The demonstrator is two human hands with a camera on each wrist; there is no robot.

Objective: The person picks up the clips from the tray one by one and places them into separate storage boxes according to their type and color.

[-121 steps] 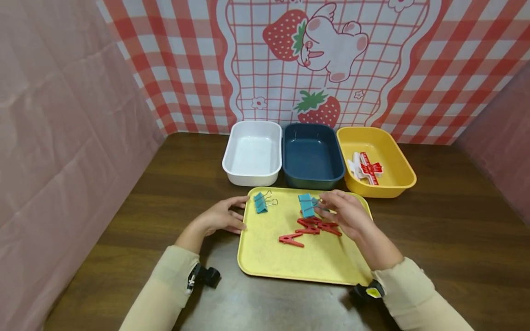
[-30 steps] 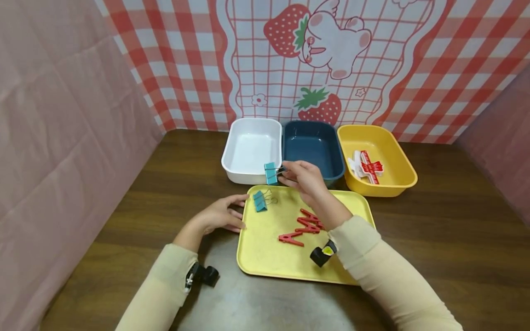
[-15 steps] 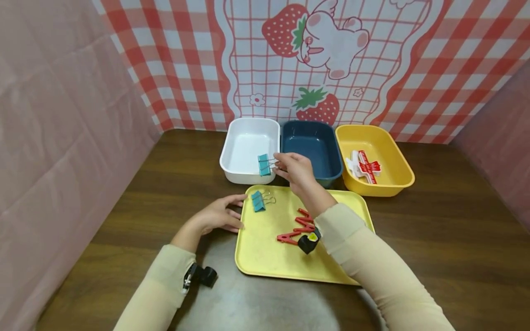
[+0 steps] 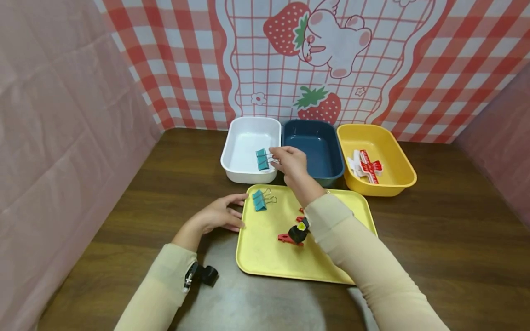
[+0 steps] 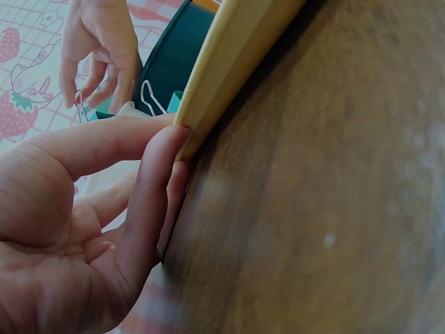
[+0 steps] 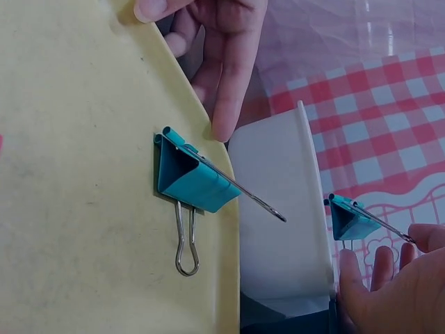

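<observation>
One teal binder clip has just been moved over the white tub, pinched by the right hand, so it's seemingly lined up but not let go yet. A second clip is left on the yellow tray, loosely touched by the left hand.

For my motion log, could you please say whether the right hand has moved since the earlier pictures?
Yes, the right hand went leftward and forward, from over the yellow tray toward the white bin.
</observation>
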